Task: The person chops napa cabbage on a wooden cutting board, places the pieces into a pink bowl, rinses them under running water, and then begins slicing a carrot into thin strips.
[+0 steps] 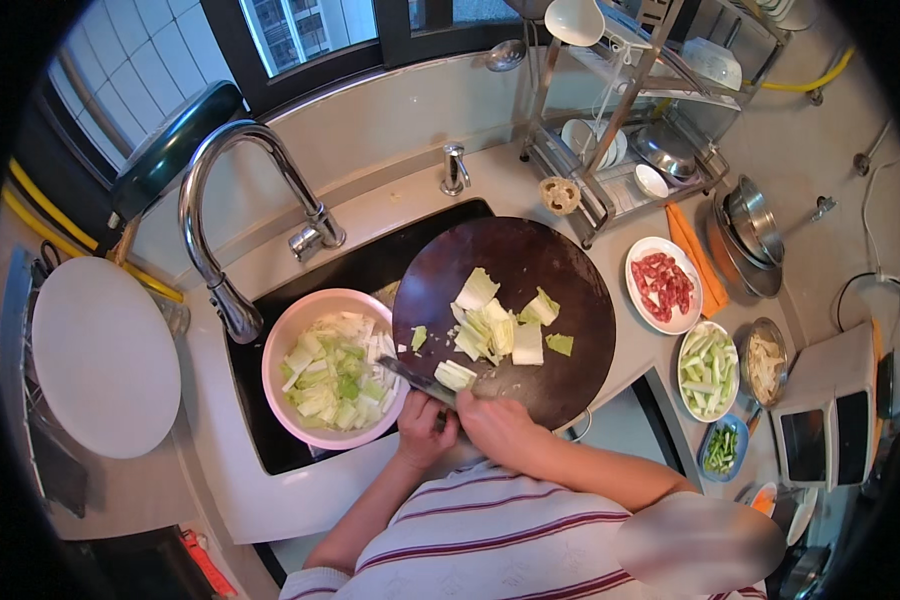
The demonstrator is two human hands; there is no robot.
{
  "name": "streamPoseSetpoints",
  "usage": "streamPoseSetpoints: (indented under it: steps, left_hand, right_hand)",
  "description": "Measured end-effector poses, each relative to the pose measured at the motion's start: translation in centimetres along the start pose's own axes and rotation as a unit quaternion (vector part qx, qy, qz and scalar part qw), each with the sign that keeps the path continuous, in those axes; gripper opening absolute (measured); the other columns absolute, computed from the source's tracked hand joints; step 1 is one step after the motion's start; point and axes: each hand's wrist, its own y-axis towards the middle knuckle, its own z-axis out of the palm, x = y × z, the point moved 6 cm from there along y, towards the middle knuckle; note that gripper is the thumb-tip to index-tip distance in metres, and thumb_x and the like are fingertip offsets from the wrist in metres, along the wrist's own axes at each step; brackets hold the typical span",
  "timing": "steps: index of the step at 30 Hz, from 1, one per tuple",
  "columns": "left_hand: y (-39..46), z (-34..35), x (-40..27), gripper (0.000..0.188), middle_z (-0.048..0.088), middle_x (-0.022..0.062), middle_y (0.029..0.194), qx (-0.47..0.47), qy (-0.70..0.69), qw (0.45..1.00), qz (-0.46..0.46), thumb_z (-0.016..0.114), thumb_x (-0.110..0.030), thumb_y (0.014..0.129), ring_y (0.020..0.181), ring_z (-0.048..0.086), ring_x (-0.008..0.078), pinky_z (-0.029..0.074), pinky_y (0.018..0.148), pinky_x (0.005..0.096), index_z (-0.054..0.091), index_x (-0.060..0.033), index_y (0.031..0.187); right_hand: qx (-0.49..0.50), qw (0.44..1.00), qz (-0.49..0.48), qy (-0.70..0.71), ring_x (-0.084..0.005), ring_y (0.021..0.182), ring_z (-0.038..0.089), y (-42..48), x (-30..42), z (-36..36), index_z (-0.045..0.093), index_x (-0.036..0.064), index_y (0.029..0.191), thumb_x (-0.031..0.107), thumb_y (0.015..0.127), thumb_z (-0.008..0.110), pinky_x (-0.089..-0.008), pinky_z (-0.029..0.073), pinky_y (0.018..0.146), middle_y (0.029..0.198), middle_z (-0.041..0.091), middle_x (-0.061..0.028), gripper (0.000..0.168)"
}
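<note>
My right hand (499, 431) grips a kitchen knife (424, 382) at the near edge of a round dark chopping board (562, 300). The blade points left, over the rim of a pink basin (274, 401). Just under the blade, my left hand (424, 431) is curled by the board's edge; what its fingers hold, if anything, is hidden. A cut piece of cabbage (455, 375) lies beside the blade. More cabbage pieces (487, 322) are heaped mid-board, with loose bits around them. Chopped cabbage (337, 382) and whitish strips fill much of the basin.
Basin and board rest over a dark sink (270, 454) with an arched faucet (217, 195). To the right stand a plate of sliced red meat (664, 289), a plate of pale green pieces (709, 371) and a blue dish of chopped greens (720, 450). A dish rack (607, 172) stands behind.
</note>
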Motion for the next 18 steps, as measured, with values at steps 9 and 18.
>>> streamPoseSetpoints:
  steps: [9, 18]
  left_hand:
    - [3.2, -0.2, -1.2, 0.095, 0.031, 0.0249, 0.141, 0.078, 0.132, 0.988, -0.035, 0.083, -0.035, 0.062, 0.130, 0.031, 0.0432, 0.027, 0.105, 0.0524, 0.036, -0.0034, 0.138]
    - [10.1, 6.4, 0.1, 0.112, 0.026, 0.0236, 0.147, 0.167, 0.126, 0.978, -0.009, 0.082, -0.055, 0.057, 0.136, 0.024, 0.0454, 0.018, 0.107, 0.0595, 0.031, -0.0094, 0.145]
  right_hand:
    - [-0.026, 0.821, 0.279, 0.496, -0.0153, 0.046, 0.055, -6.6, -9.6, -3.5, 0.050, 0.001, 0.103, 0.024, 0.098, 0.050, -0.0313, 0.046, 0.043, 0.063, 0.053, -0.0083, 0.023]
    - [-0.187, 0.694, 0.375, 0.585, -0.0137, 0.040, 0.047, -12.2, -18.2, -0.1, 0.048, 0.004, 0.104, 0.020, 0.099, 0.047, -0.0294, 0.041, 0.038, 0.059, 0.048, -0.0039, 0.016]
